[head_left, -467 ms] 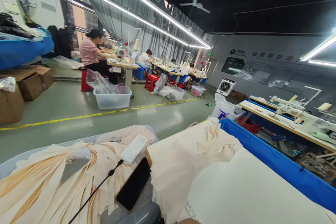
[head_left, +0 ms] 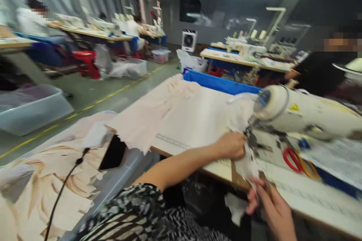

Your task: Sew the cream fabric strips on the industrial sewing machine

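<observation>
My left hand reaches across the table edge to the needle area of a cream sewing machine and rests, fingers curled, on a small piece of pale fabric. My right hand is below the table edge and pinches the lower end of that same piece. A stack of pale cut pieces lies on the left part of the white sewing table. The picture is blurred by motion.
Red-handled scissors lie on the table right of the needle. A bin of cream fabric with a black phone and a cable stands at my left. A blue bin edge lies beyond the table. Other people sit at sewing tables behind.
The view has swung right and down from the room to my own table. Both my hands and the sewing machine have come into sight.
</observation>
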`<state>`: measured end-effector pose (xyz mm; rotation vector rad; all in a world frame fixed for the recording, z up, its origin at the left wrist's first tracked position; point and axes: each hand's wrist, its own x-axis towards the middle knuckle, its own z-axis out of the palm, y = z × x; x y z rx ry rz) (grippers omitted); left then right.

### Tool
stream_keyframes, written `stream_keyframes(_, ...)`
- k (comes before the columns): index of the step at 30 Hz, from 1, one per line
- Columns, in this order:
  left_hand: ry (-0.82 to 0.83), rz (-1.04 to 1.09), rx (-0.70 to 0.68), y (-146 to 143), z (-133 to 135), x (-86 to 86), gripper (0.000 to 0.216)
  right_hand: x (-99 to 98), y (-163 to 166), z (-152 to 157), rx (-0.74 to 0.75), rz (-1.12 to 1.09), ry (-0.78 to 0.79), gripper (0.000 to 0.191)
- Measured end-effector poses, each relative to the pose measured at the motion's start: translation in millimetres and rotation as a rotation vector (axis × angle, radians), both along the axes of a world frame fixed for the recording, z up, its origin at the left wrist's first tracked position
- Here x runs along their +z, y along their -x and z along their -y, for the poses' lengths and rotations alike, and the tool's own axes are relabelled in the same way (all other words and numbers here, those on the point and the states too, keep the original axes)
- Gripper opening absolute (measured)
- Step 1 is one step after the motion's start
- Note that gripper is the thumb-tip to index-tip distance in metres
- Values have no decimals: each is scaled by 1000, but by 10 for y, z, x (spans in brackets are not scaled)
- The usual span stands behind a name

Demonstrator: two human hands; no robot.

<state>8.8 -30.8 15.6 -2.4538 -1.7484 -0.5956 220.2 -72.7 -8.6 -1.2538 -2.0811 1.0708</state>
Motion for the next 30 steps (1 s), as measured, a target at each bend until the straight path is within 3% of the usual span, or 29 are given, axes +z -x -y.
stream_keyframes(4, -7, 52, -24, 9, 103, -91, 28, -22, -95, 129, 95, -439, 230, 43)
stream_keyframes(10, -75, 91, -32, -24, 116, -16, 32, -76, -58, 36, 79, -602, 292, 33)
stream_keyframes(12, -124, 140, -32, -86, 257, 26, 33, -112, -81, 37, 98, -630, 295, 27)
stream_keyframes(14, -230, 275, 2, -158, 578, -35, 31, -139, -114, 43, 123, -650, 297, 20)
stream_keyframes(15, -272, 364, 9, -192, 789, -127, 29, -147, -132, 44, 139, -657, 298, 17)
stream_keyframes(17, -205, 500, 19, -242, 1219, -449, 28, -158, -167, 42, 174, -668, 294, 11)
stream_keyframes(19, 114, 539, 18, -276, 1518, -915, 31, -167, -194, 38, 198, -674, 281, 10)
stream_keyframes(20, 358, 529, 97, -294, 1583, -1172, 32, -172, -204, 37, 202, -674, 273, 10)
stream_keyframes(21, 607, 517, 227, -314, 1587, -1426, 31, -178, -210, 35, 203, -672, 268, 11)
stream_keyframes(22, 706, 507, 304, -335, 1540, -1665, 31, -182, -213, 34, 200, -669, 264, 11)
stream_keyframes(25, 820, 491, 483, -391, 1239, -2219, 33, -185, -215, 24, 201, -649, 271, 12)
stream_keyframes(27, 850, 484, 569, -406, 1065, -2438, 37, -178, -214, 14, 205, -636, 287, 12)
stream_keyframes(30, 875, 475, 630, -380, 976, -2608, 40, -166, -214, 2, 210, -627, 308, 13)
